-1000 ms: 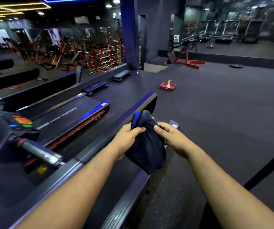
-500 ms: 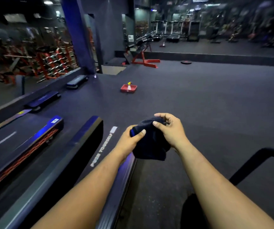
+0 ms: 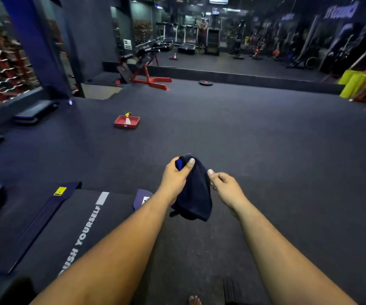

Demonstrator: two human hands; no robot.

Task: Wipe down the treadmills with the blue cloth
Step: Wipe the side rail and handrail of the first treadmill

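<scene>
I am holding the blue cloth (image 3: 194, 192) out in front of me, above the dark gym floor (image 3: 276, 155) and just to the right of the treadmill (image 3: 72, 225) whose belt reads "PUSH YOURSELF". My left hand (image 3: 175, 180) is gripping the top of the cloth, thumb pressed over the fold and fingers wrapped behind it, so the bunched fabric is hanging down from my fist. My right hand (image 3: 227, 188) is pinching the cloth's right edge between thumb and curled fingers, level with my left wrist. Both of my forearms are reaching forward, bare.

Beyond the treadmill's far end, a red tray (image 3: 126, 122) is sitting on the floor with a spray bottle (image 3: 128, 118) standing in it, well apart from the cloth. Farther past the tray, a red bench frame (image 3: 150, 79) is standing by the raised step. Near my own feet, a bare toe (image 3: 194, 300) is showing at the bottom edge.
</scene>
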